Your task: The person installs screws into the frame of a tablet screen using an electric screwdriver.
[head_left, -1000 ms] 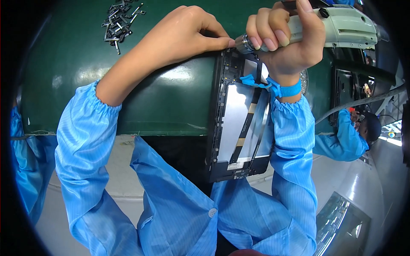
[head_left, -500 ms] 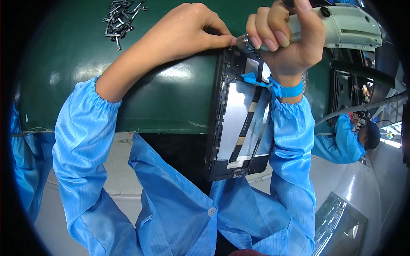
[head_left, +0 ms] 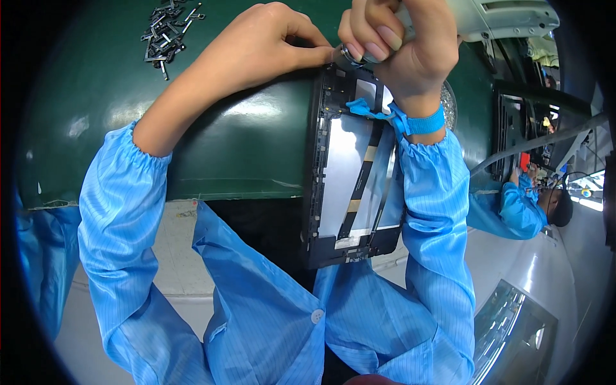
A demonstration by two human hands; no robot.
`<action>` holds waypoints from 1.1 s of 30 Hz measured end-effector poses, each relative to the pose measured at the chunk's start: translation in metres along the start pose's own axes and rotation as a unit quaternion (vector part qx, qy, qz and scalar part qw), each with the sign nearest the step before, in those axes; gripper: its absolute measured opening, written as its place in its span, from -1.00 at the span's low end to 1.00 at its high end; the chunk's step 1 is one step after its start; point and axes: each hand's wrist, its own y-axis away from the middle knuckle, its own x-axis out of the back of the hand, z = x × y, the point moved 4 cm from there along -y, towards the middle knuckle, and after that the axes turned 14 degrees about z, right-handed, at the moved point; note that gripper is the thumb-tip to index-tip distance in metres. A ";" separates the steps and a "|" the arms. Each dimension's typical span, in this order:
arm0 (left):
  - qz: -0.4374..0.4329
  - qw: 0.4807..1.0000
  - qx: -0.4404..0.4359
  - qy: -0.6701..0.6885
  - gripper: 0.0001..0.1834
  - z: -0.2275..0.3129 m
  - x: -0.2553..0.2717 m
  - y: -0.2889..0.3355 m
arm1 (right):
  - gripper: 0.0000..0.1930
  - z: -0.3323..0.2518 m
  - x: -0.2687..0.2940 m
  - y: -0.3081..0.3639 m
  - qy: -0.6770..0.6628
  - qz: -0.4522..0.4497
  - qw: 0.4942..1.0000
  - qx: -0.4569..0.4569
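Left-hand fingers narrow to a pinch, the left hand at the collar of a pale green power screwdriver; whether they grip anything cannot be told. The right hand, in a blue wrist strap, wraps the tool. Below lies an opened, black-framed device, overhanging the green table. Small dark parts lie heaped at far left.

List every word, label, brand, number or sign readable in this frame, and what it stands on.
None can be read.
Flat open device: any marks on its black strip are too small.
Pale green tool in the right hand: no legible lettering visible.
Dark equipment at the right: too blurred.
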 end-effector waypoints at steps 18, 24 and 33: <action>0.108 0.975 -0.075 -0.177 -0.39 0.064 -0.011 0.125 | -0.81 -0.014 -0.009 0.004 0.032 0.064 0.997 0.023; 0.031 0.945 -0.108 -0.307 0.00 0.082 -0.078 0.200 | -0.80 -0.020 -0.011 0.004 0.041 0.041 0.998 0.029; 0.030 0.931 -0.144 -0.334 0.04 0.078 -0.074 0.164 | -0.87 -0.087 0.058 0.017 -0.044 0.128 0.988 0.071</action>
